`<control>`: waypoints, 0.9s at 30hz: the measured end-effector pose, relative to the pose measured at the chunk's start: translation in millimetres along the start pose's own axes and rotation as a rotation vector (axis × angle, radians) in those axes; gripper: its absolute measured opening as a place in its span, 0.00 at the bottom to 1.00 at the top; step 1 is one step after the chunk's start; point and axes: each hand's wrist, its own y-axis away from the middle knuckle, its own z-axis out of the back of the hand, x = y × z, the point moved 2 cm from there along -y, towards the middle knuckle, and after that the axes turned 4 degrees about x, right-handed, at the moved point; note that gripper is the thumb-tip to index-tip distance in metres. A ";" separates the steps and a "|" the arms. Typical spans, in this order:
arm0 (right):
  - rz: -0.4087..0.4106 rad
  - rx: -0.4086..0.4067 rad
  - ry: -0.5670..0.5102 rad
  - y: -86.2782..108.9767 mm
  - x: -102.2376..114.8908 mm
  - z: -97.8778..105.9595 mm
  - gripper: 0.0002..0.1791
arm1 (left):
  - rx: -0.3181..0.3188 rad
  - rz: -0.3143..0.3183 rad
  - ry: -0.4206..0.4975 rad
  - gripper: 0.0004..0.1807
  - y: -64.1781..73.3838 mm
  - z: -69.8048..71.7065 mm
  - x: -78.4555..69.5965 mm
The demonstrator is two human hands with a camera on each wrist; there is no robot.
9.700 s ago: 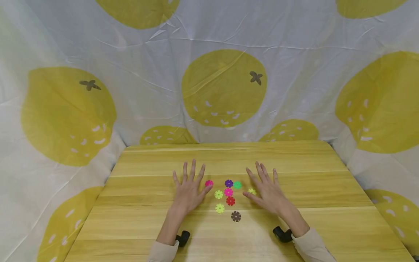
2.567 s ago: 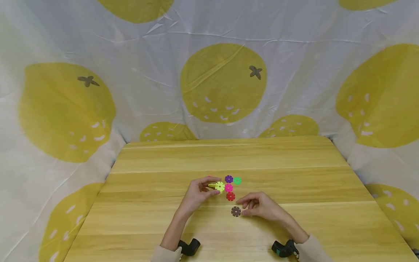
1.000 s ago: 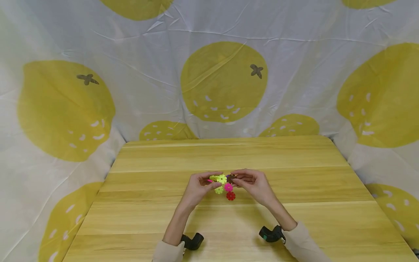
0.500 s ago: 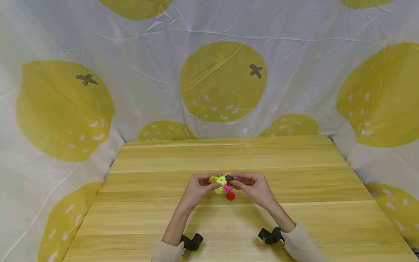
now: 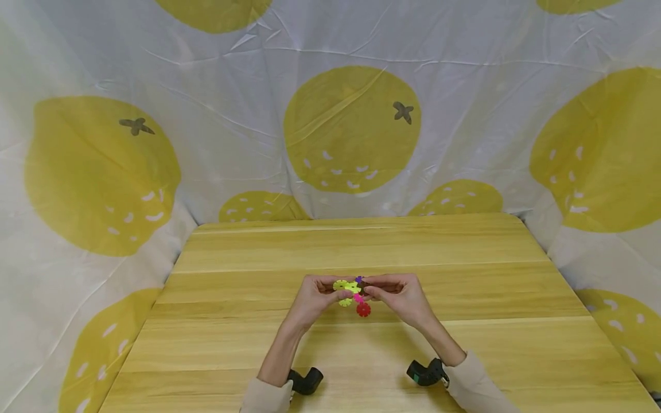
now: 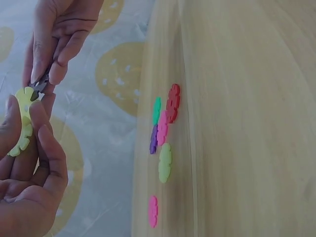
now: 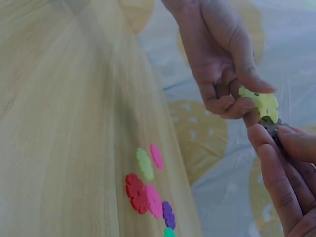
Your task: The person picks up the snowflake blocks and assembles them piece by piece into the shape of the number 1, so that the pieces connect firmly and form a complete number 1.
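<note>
My left hand (image 5: 310, 301) pinches two joined yellow notched snowflake discs (image 6: 24, 101) between thumb and fingers. A dark brown disc (image 7: 272, 129) is pinched by my right hand (image 5: 405, 295), its edge meeting the nearer yellow disc. Both hands are raised above the table, close together. Below them in the left wrist view lie a red disc (image 6: 173, 103), a pink disc (image 6: 163, 128), a green disc (image 6: 157, 109), a purple disc (image 6: 153, 139), a pale yellow-green disc (image 6: 165, 163) and a second pink disc (image 6: 153, 211). In the head view the hands cover some of these.
The wooden table (image 5: 248, 246) stretches out around the hands. Behind and beside it hangs a white cloth (image 5: 232, 126) printed with large yellow lemons. A black wrist device (image 5: 306, 381) sits at the left wrist, another black device (image 5: 427, 373) at the right.
Both hands were first spread open over the table. The left hand picked up two yellow discs and the right the brown one; lately the brown disc has been brought against the yellow ones.
</note>
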 end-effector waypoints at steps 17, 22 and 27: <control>-0.020 -0.010 0.048 0.8 -2.2 -3.4 0.13 | 0.022 0.027 -0.022 0.19 3.0 2.2 4.5; -0.069 -0.043 0.081 0.2 -3.8 -6.0 0.12 | -0.018 0.019 -0.126 0.20 4.2 5.0 1.1; -0.141 -0.066 0.073 0.4 -6.5 -6.7 0.11 | -0.043 -0.072 -0.271 0.22 2.6 3.0 -2.0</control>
